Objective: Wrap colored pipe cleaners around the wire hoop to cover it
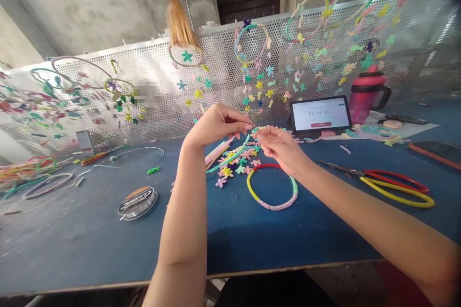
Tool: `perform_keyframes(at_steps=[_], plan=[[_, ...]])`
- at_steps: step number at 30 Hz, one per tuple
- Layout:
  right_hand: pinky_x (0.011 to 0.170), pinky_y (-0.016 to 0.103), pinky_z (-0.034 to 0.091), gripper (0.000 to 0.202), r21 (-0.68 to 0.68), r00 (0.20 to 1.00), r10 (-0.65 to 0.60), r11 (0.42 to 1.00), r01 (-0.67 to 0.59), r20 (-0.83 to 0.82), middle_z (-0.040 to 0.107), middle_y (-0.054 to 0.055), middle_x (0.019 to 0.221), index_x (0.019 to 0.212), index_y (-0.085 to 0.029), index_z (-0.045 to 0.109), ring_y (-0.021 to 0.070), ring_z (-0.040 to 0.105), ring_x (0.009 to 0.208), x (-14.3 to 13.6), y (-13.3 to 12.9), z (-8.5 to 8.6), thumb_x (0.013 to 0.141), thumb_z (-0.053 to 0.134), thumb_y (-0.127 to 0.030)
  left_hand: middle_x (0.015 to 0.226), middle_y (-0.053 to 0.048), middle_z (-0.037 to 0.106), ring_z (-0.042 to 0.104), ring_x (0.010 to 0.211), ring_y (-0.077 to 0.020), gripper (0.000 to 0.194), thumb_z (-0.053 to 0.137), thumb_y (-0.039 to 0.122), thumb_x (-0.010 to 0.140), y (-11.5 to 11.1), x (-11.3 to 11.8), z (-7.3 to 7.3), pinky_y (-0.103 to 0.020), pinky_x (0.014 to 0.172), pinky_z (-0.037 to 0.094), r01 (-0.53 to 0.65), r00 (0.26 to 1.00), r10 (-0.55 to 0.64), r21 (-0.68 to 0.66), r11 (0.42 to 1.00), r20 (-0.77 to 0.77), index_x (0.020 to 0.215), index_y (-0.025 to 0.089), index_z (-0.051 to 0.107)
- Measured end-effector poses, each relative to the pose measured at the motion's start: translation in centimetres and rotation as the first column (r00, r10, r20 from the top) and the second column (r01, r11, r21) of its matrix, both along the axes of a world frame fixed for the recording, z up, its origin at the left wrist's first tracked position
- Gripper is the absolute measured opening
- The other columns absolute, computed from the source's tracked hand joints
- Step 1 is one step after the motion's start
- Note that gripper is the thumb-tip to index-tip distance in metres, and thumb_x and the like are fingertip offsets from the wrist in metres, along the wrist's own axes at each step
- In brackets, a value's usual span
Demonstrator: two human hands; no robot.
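Observation:
My left hand point(224, 123) is raised over the table with thumb and forefinger pinched together; what sits between them is too small to make out. Close beside it, my right hand point(275, 146) pinches a small teal fuzzy piece point(255, 130), apparently of pipe cleaner. Under both hands lies a pile of pastel pipe-cleaner stars point(240, 162), with loose pipe-cleaner stems point(216, 154) to its left. Nearer me is a ring wrapped in red, yellow, pink and mint point(275, 206), flat on the table and partly hidden by my right hand.
Scissors with red and yellow handles point(392, 186) lie at right. A line spool point(137, 204) is at left. Behind stand a tablet showing a timer point(320, 114), a pink bottle point(365, 96) and a perforated metal panel point(219, 76) hung with ring mobiles.

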State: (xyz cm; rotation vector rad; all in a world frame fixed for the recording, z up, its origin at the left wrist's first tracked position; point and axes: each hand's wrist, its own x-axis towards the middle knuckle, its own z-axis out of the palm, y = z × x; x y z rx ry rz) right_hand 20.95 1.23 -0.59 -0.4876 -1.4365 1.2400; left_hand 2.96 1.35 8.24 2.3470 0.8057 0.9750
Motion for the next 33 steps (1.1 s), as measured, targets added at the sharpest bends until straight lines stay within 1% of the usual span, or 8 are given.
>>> perform_keyframes(at_steps=[3, 5, 10, 15, 21, 24, 27, 33], plan=[[0.044, 0.024, 0.02, 0.022, 0.012, 1.0, 0.002, 1.0, -0.002, 0.018, 0.034, -0.007, 0.055, 0.077, -0.02, 0.056, 0.007, 0.029, 0.048, -0.1, -0.1, 0.1, 0.074, 0.065, -0.039, 0.062, -0.004, 0.065, 0.056, 0.053, -0.008, 0.018, 0.066, 0.029, 0.071, -0.1, 0.5, 0.0, -0.016, 0.044, 0.044, -0.053, 0.998, 0.052, 0.026, 0.998, 0.04, 0.081, 0.015, 0.072], [0.044, 0.024, 0.02, 0.021, 0.023, 1.0, 0.001, 1.0, -0.002, 0.025, 0.035, -0.006, 0.055, 0.078, -0.02, 0.057, 0.0071, 0.029, 0.049, -0.1, -0.1, 0.1, 0.075, 0.064, -0.039, 0.06, -0.004, 0.065, 0.056, 0.052, -0.0083, 0.016, 0.066, 0.027, 0.071, -0.1, 0.9, -0.1, -0.016, 0.044, 0.043, -0.064, 0.997, 0.061, 0.049, 0.997, 0.054, 0.079, 0.014, 0.072], [0.045, 0.024, 0.022, 0.019, 0.034, 0.999, 0.016, 0.999, -0.017, 0.029, 0.039, -0.006, 0.056, 0.079, -0.019, 0.058, 0.0068, 0.031, 0.048, 0.0, -0.2, 0.1, 0.077, 0.062, -0.037, 0.062, -0.003, 0.066, 0.057, 0.052, -0.0083, 0.016, 0.066, 0.026, 0.07, 0.0, 1.5, -0.2, -0.016, 0.043, 0.043, -0.057, 0.995, 0.052, 0.055, 0.997, 0.087, 0.079, 0.014, 0.072], [0.045, 0.024, 0.023, 0.019, 0.031, 1.0, 0.013, 0.999, -0.013, 0.005, 0.052, -0.003, 0.066, 0.076, -0.019, 0.055, 0.0059, 0.032, 0.048, -0.1, -0.2, 0.2, 0.076, 0.064, -0.036, 0.066, -0.004, 0.068, 0.059, 0.056, -0.0096, 0.017, 0.067, 0.026, 0.07, 0.0, 1.6, -0.2, -0.018, 0.048, 0.047, -0.033, 0.994, 0.03, 0.029, 0.999, 0.102, 0.079, 0.014, 0.072], [0.045, 0.024, 0.021, 0.02, 0.02, 1.0, 0.018, 1.0, -0.018, -0.004, 0.057, -0.001, 0.074, 0.074, -0.019, 0.053, 0.005, 0.032, 0.047, -0.2, -0.4, 0.4, 0.075, 0.065, -0.036, 0.067, -0.004, 0.068, 0.058, 0.055, -0.0087, 0.016, 0.066, 0.026, 0.069, -0.2, 1.8, -0.1, -0.017, 0.047, 0.046, -0.046, 0.995, 0.043, 0.035, 0.998, 0.093, 0.078, 0.014, 0.072], [0.044, 0.025, 0.021, 0.02, 0.02, 1.0, 0.026, 0.999, -0.026, -0.001, 0.058, -0.001, 0.077, 0.073, -0.019, 0.053, 0.0048, 0.033, 0.047, -0.3, -0.4, 0.3, 0.075, 0.064, -0.035, 0.068, -0.005, 0.068, 0.057, 0.055, -0.0086, 0.016, 0.065, 0.025, 0.07, -0.1, 1.9, -0.2, -0.017, 0.046, 0.044, -0.059, 0.995, 0.054, 0.058, 0.997, 0.082, 0.078, 0.014, 0.072], [0.044, 0.024, 0.021, 0.019, 0.027, 0.999, 0.034, 0.999, -0.034, -0.003, 0.057, -0.002, 0.072, 0.073, -0.019, 0.053, 0.0047, 0.033, 0.047, -0.3, -0.3, 0.2, 0.076, 0.064, -0.033, 0.067, -0.005, 0.067, 0.056, 0.055, -0.0087, 0.016, 0.066, 0.026, 0.069, 0.0, 1.9, -0.2, -0.017, 0.045, 0.043, -0.07, 0.994, 0.062, 0.09, 0.993, 0.087, 0.078, 0.014, 0.072], [0.043, 0.023, 0.02, 0.016, 0.033, 0.999, 0.041, 0.999, -0.041, -0.008, 0.055, -0.003, 0.069, 0.074, -0.019, 0.052, 0.004, 0.033, 0.046, -0.4, -0.2, 0.1, 0.077, 0.063, -0.03, 0.063, -0.004, 0.066, 0.057, 0.053, -0.0091, 0.015, 0.068, 0.024, 0.066, 0.2, 1.9, -0.2, -0.019, 0.047, 0.044, -0.105, 0.985, 0.084, 0.138, 0.985, 0.15, 0.075, 0.013, 0.071]])
